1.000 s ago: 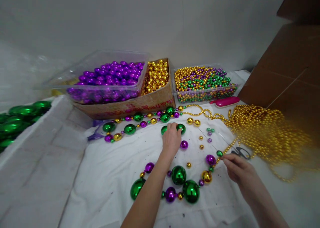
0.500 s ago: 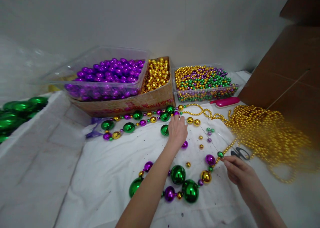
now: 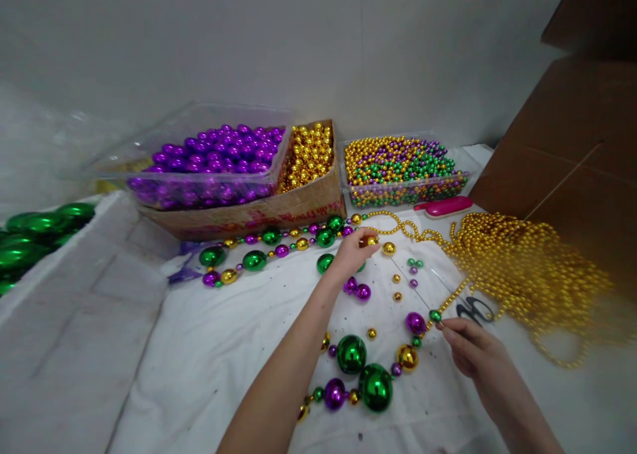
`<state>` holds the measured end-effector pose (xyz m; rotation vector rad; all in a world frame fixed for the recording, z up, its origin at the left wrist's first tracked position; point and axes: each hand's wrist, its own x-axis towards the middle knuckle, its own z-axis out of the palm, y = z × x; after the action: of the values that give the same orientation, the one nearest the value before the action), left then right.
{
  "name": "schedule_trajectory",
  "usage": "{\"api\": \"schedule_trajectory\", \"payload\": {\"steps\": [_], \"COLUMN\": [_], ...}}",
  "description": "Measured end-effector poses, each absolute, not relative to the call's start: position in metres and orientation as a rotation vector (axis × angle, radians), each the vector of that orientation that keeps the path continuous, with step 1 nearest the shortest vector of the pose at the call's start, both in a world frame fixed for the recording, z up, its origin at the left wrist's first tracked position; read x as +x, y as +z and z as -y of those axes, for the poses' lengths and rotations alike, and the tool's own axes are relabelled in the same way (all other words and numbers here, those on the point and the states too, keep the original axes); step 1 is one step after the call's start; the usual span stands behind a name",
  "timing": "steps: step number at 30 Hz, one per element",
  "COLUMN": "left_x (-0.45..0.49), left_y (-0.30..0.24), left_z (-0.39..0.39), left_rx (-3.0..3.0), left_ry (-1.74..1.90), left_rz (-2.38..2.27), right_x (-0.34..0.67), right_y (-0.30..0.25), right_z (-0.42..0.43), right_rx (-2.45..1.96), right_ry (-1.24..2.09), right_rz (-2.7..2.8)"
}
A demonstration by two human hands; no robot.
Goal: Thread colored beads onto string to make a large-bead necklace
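My left hand (image 3: 354, 251) reaches forward over the white cloth (image 3: 239, 328) and pinches a gold bead (image 3: 371, 240) between thumb and fingers. A second loose gold bead (image 3: 389, 247) lies just to its right. My right hand (image 3: 470, 348) is closed on the end of a string close to a small green bead (image 3: 435, 315). That string runs through a strand of large beads (image 3: 371, 381), green, purple and gold, curled in front of me. Loose purple beads (image 3: 357, 288) and a green ball (image 3: 325, 263) lie under my left wrist.
At the back stand a clear tub of purple balls (image 3: 209, 158), a cardboard box of gold balls (image 3: 308, 155) and a tray of mixed small beads (image 3: 403, 165). A finished strand (image 3: 269, 245), a pink tool (image 3: 445, 206), scissors (image 3: 475, 308), piled gold bead strings (image 3: 527, 268) and green balls (image 3: 34, 235) surround the cloth.
My left hand moved right from the green balls to the two gold beads and closed on one. The right hand stayed on the string end.
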<state>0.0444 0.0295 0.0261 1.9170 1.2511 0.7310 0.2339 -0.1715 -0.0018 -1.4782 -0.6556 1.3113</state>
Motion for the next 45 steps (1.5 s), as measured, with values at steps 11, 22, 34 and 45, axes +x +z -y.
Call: {"api": "schedule_trajectory", "payload": {"steps": [11, 22, 34, 45], "left_x": [0.018, 0.024, 0.030, 0.040], "left_y": [0.024, 0.029, 0.025, 0.023], "left_z": [0.030, 0.038, 0.043, 0.058], "left_rx": [0.591, 0.495, 0.477, 0.517], "left_ry": [1.040, 1.094, 1.131, 1.137], "left_rz": [-0.716, -0.714, -0.695, -0.606], "right_x": [0.216, 0.215, 0.218, 0.209], "right_y": [0.009, 0.008, 0.008, 0.004], "right_z": [0.180, 0.180, 0.179, 0.178], "right_rx": [-1.533, -1.573, -1.571, -1.523], "right_ry": [1.248, 1.208, 1.188, 1.238], "right_rz": [0.893, 0.969, 0.957, 0.885]}}
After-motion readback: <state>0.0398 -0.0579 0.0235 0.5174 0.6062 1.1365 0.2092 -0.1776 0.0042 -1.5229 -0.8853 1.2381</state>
